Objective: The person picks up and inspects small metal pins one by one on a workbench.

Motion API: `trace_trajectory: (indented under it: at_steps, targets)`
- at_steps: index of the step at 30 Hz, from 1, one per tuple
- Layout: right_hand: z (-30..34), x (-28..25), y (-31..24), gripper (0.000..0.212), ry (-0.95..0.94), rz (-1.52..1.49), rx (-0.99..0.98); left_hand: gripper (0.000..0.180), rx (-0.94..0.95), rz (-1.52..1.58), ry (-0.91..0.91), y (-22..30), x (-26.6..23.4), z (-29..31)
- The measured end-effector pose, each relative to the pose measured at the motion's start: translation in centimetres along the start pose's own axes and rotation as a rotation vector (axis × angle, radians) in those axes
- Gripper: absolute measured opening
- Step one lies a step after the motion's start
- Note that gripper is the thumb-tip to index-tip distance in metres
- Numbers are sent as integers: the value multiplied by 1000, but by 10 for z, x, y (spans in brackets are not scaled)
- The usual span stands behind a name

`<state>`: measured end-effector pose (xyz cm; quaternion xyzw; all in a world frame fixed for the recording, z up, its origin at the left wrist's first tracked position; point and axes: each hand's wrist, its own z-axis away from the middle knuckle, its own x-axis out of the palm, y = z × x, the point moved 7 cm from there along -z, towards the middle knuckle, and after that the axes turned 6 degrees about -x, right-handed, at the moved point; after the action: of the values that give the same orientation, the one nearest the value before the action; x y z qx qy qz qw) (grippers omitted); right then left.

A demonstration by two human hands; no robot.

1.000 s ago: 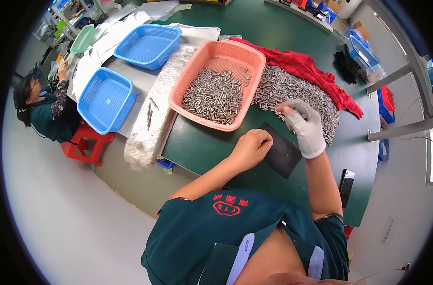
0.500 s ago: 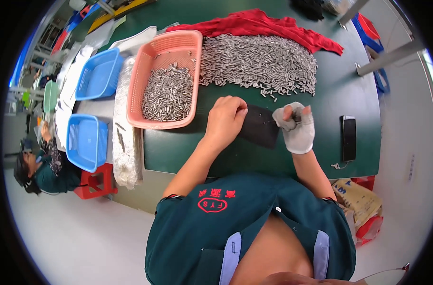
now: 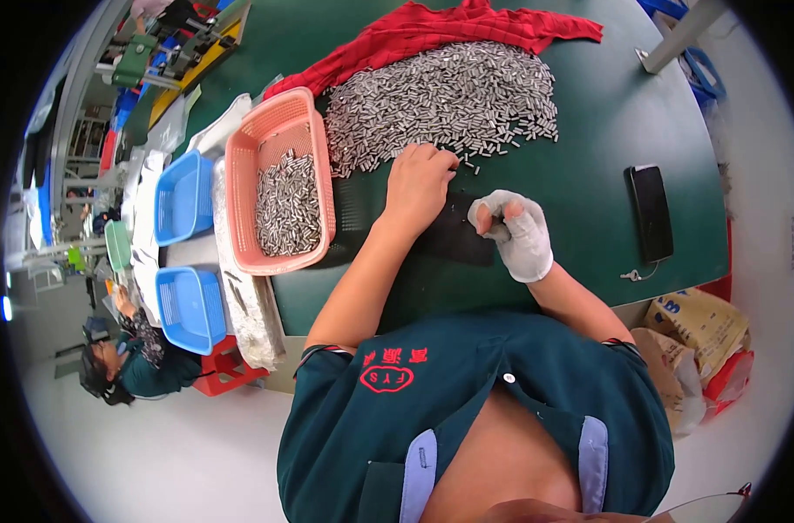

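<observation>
My bare left hand (image 3: pixel 417 187) is at the near edge of a wide heap of short metal pins (image 3: pixel 441 96). Its fingers are bent and drawn together; whatever lies between the tips is too small to make out. My right hand (image 3: pixel 516 234), in a white glove with bare fingertips, is curled closed over the right side of a dark mat (image 3: pixel 456 237). What its fingers hold, if anything, is hidden. Left of my left hand stands a pink plastic basket (image 3: pixel 325 187), partly filled with loose pins (image 3: pixel 288 209) of the same kind.
A red cloth (image 3: pixel 371 48) lies along the heap's far side. To the right, a black phone (image 3: pixel 650 213) rests on the green table (image 3: pixel 589 192). Two blue baskets (image 3: pixel 186 199) stand beyond a wrapped bundle (image 3: pixel 251 322) at left, where another person (image 3: pixel 153 366) sits.
My left hand has moved away from me to the edge of the heap. My right hand stays closed near the mat. The whole view has shifted and turned somewhat.
</observation>
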<state>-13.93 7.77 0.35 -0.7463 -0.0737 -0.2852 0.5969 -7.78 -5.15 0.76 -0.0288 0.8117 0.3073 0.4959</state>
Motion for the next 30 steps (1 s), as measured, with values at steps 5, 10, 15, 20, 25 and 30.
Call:
trace_trajectory:
  at_steps: [5,10,15,20,25,30]
  targets:
    - [-2,0,-3,53,44,-43,6,11,-23,-8,-78,-3,4,-7]
    - [-4,-7,1,49,51,-86,4,7,-99,221,-91,-8,-3,-4]
    - [-8,-11,-6,45,141,-165,-43,6,-459,878,-216,-19,0,21]
    - [-7,-7,-4,46,117,-146,-49,8,-426,1129,-166,-1,-12,30]
    - [-7,-7,-5,49,123,-90,-48,8,-404,1139,-166,5,-19,34]
    - [-6,-5,-6,46,125,-95,-41,9,-401,1135,-163,9,-22,37]
